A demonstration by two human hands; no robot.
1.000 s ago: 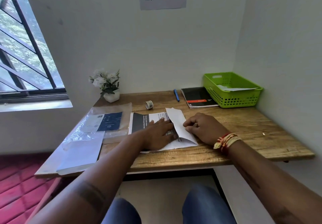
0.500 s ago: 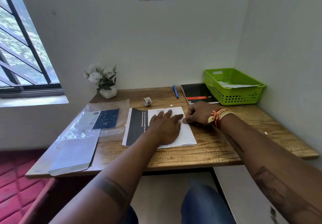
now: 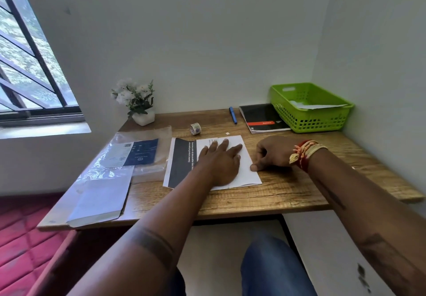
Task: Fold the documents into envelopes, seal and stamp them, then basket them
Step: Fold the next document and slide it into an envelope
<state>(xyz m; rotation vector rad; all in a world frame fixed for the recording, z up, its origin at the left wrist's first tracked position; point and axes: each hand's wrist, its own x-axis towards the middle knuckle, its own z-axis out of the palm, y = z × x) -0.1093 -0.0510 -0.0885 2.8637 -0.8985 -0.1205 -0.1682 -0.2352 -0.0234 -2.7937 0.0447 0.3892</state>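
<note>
Right hand (image 3: 272, 155) now beside envelope (image 3: 244, 169).

wooden desk (image 3: 288, 194) — papers (image 3: 244, 173), basket (image 3: 311, 116), notebook (image 3: 262, 117)

Left hand (image 3: 219, 164) flattens white envelope (image 3: 247, 175); right hand (image 3: 273, 154), seemingly curled, presses its edge.

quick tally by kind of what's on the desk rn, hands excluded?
Green basket: 1
Notebook: 1
Blue pen: 1
Stamp roll: 1
Potted plant: 1
Envelope under the hands: 1
Printed document: 1
Clear plastic sleeve: 1
Envelope pack: 1
Total: 9
</note>
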